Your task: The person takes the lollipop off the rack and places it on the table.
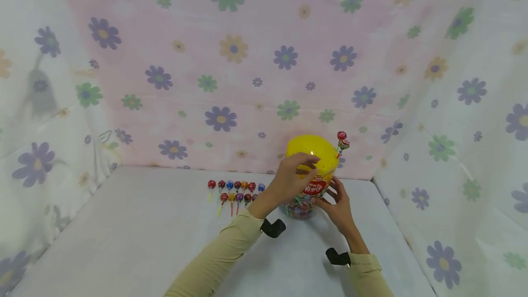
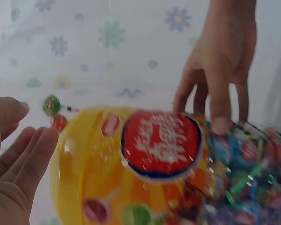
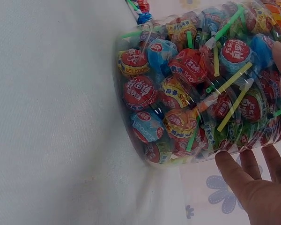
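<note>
A clear plastic jar (image 1: 299, 209) packed with wrapped lollipops stands on the white table, topped by a rounded yellow lid (image 1: 311, 143). My right hand (image 1: 340, 207) holds the jar's right side, fingers and thumb spread round it; the right wrist view shows the jar (image 3: 178, 93) between them. Beside the lid, my left hand (image 1: 290, 178) has loosely bent fingers and holds nothing; in the left wrist view a gap separates its fingertips from the lid (image 2: 68, 164). Two lollipops (image 1: 342, 136) stick out from the lid's far right side, one red-wrapped and one green and red.
Left of the jar, several wrapped lollipops (image 1: 229, 185) lie in two rows on the white table (image 1: 144, 233); my left forearm hides part of the front row. Flowered cloth (image 1: 255, 95) hangs behind the table and along both sides.
</note>
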`<state>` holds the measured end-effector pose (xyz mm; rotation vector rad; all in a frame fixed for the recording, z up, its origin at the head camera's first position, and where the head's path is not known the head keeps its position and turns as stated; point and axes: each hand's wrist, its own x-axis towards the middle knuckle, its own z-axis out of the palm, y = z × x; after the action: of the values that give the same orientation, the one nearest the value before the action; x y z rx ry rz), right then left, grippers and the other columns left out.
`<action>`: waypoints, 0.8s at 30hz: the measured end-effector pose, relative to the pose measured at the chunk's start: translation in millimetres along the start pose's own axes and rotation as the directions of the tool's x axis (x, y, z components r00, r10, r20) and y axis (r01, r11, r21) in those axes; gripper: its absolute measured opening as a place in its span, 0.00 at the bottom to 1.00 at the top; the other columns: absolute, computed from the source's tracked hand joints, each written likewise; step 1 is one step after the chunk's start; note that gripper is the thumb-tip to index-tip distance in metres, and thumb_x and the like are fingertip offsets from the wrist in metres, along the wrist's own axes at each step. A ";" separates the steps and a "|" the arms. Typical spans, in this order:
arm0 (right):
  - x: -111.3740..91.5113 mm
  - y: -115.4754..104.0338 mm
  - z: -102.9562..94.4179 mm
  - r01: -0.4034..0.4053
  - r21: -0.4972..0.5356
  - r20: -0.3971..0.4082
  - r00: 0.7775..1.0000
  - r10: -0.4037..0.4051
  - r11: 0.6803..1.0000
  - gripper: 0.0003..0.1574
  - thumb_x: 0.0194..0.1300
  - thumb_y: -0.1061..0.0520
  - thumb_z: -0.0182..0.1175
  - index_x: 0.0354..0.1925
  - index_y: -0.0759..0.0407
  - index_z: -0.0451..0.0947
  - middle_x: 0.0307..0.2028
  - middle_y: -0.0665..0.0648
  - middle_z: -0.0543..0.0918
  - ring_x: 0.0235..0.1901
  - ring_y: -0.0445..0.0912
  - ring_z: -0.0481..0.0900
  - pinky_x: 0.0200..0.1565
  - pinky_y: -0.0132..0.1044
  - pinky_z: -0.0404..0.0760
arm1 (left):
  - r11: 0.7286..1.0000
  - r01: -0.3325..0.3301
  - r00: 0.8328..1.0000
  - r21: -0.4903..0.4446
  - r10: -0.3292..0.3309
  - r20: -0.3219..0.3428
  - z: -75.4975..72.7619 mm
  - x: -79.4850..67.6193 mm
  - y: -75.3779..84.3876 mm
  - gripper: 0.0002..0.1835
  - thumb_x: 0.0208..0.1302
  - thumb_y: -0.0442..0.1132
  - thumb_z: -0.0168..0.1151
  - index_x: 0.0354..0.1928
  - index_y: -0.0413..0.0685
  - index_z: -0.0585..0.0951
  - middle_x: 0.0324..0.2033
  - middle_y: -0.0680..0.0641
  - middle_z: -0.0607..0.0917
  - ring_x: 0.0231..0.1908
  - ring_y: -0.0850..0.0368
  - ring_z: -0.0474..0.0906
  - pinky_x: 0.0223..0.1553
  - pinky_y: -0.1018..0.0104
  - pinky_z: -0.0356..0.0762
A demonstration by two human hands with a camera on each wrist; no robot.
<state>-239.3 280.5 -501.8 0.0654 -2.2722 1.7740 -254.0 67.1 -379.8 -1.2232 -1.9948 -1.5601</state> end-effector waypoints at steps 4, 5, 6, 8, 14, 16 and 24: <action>0.8 -0.1 -0.3 0.005 0.002 -0.007 1.000 -0.005 1.000 0.56 0.60 0.62 0.74 0.78 0.52 0.54 0.73 0.62 0.65 0.69 0.62 0.67 0.65 0.59 0.73 | 0.999 0.032 0.998 -0.018 -0.031 0.048 14.8 25.8 12.2 0.21 0.68 0.29 0.65 0.61 0.32 0.77 0.57 0.36 0.81 0.54 0.45 0.81 0.55 0.71 0.81; 0.9 -0.2 -0.3 0.001 -0.001 -0.006 1.000 -0.001 1.000 0.56 0.60 0.62 0.74 0.78 0.52 0.54 0.73 0.62 0.65 0.69 0.62 0.67 0.65 0.59 0.73 | 0.999 0.033 0.998 -0.006 -0.033 0.055 17.6 31.9 15.1 0.22 0.68 0.29 0.65 0.62 0.32 0.76 0.58 0.36 0.80 0.55 0.45 0.81 0.57 0.71 0.80; 1.3 0.4 -0.3 -0.003 -0.003 -0.005 1.000 0.003 1.000 0.56 0.60 0.62 0.74 0.77 0.52 0.54 0.73 0.61 0.65 0.69 0.62 0.67 0.65 0.59 0.73 | 0.999 0.037 0.997 0.002 -0.037 0.064 20.2 37.7 17.6 0.23 0.68 0.29 0.64 0.63 0.32 0.76 0.60 0.36 0.79 0.57 0.44 0.79 0.58 0.71 0.79; 1.6 0.7 0.4 -0.009 -0.005 0.000 1.000 0.009 1.000 0.56 0.60 0.61 0.74 0.77 0.51 0.54 0.73 0.61 0.65 0.70 0.62 0.67 0.65 0.58 0.73 | 0.997 0.043 0.996 0.066 -0.048 0.074 24.8 48.0 21.6 0.24 0.69 0.30 0.64 0.65 0.33 0.74 0.62 0.37 0.78 0.59 0.46 0.78 0.59 0.73 0.77; 1.9 1.8 1.3 0.006 0.013 0.003 1.000 -0.006 1.000 0.55 0.61 0.65 0.72 0.78 0.53 0.54 0.73 0.63 0.64 0.69 0.62 0.67 0.65 0.57 0.73 | 0.972 0.151 0.982 0.180 -0.169 0.090 36.5 70.4 23.2 0.28 0.70 0.33 0.63 0.70 0.35 0.70 0.65 0.37 0.74 0.59 0.47 0.78 0.61 0.74 0.76; 1.6 1.7 1.3 0.009 0.021 0.004 1.000 -0.009 1.000 0.55 0.61 0.68 0.70 0.78 0.54 0.54 0.73 0.64 0.64 0.69 0.63 0.67 0.65 0.58 0.72 | 0.967 0.207 0.971 0.149 -0.222 0.088 39.5 74.0 20.7 0.27 0.71 0.32 0.62 0.70 0.35 0.71 0.63 0.37 0.76 0.59 0.47 0.79 0.61 0.75 0.75; 0.7 0.5 -0.3 -0.009 0.016 0.006 1.000 0.008 1.000 0.56 0.61 0.73 0.66 0.79 0.55 0.51 0.74 0.66 0.61 0.71 0.64 0.66 0.66 0.61 0.71 | 0.965 0.258 0.963 0.047 -0.261 0.065 46.9 79.9 16.7 0.19 0.70 0.29 0.62 0.62 0.36 0.77 0.51 0.41 0.86 0.50 0.52 0.83 0.55 0.79 0.78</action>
<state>-239.9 281.0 -502.0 0.0643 -2.2658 1.7989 -276.0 143.9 -329.9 -1.0493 -2.2977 -1.6056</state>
